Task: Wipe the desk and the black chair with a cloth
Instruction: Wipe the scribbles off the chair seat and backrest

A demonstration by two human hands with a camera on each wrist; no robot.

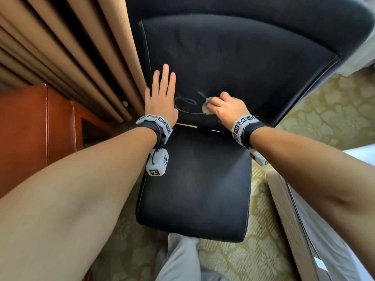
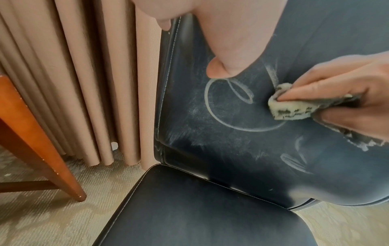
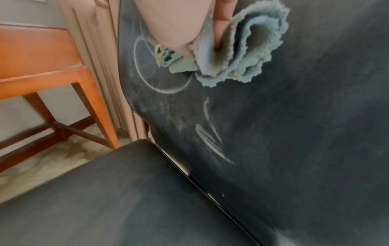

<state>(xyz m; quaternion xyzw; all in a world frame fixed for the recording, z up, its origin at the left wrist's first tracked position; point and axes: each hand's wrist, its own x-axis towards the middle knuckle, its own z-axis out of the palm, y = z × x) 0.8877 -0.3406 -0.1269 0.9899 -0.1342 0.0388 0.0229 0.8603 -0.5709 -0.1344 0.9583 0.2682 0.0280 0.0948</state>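
The black chair [image 1: 223,63] fills the middle of the head view, its backrest [image 2: 231,133] marked with whitish chalk-like loops [image 2: 212,106] low on the left. My left hand [image 1: 161,94] lies flat on the backrest near its left edge, fingers straight. My right hand [image 1: 225,107] grips a bunched pale cloth [image 1: 207,108] and presses it on the backrest just right of the loops. The cloth [image 3: 242,55] shows folded and frayed in the right wrist view, and the cloth [image 2: 294,108] is pinched between fingers and thumb in the left wrist view. The seat [image 1: 194,183] lies below.
A brown pleated curtain [image 1: 81,57] hangs right against the chair's left side. A reddish wooden desk [image 1: 30,128] stands at the left, its leg [image 2: 42,149] on the patterned carpet [image 1: 324,110]. A pale bed edge [image 1: 294,209] runs along the right. My grey trouser leg [image 1: 178,258] is below the seat.
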